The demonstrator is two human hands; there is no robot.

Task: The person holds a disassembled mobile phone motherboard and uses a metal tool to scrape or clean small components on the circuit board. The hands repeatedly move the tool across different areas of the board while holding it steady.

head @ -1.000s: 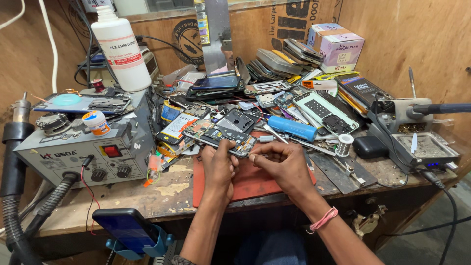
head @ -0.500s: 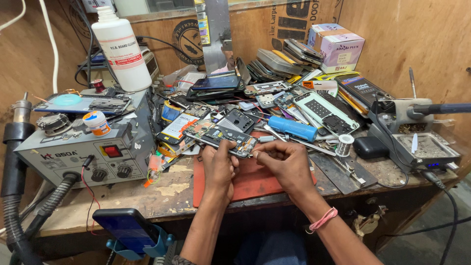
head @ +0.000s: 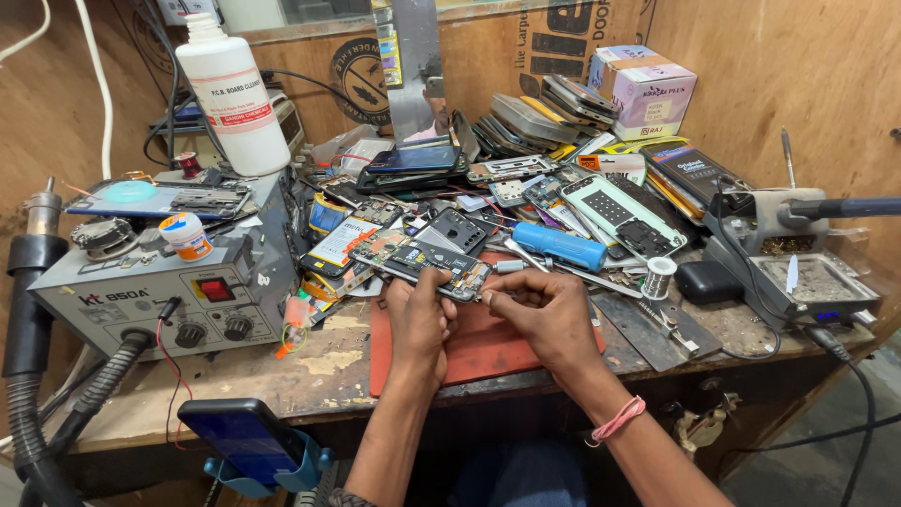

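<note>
Head view shows both forearms reaching up from the bottom edge to frame centre over a red mat (head: 488,347). Left hand (head: 419,319) curls closed, gripping an opened phone (head: 422,263) by its near edge. Right hand (head: 544,310) pinches a thin tool, barely visible, at the phone's right end.

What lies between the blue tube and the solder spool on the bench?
In the head view, thin metal tools, likely tweezers, lie slanted between the blue tube and the solder spool, on the cluttered bench.
</note>
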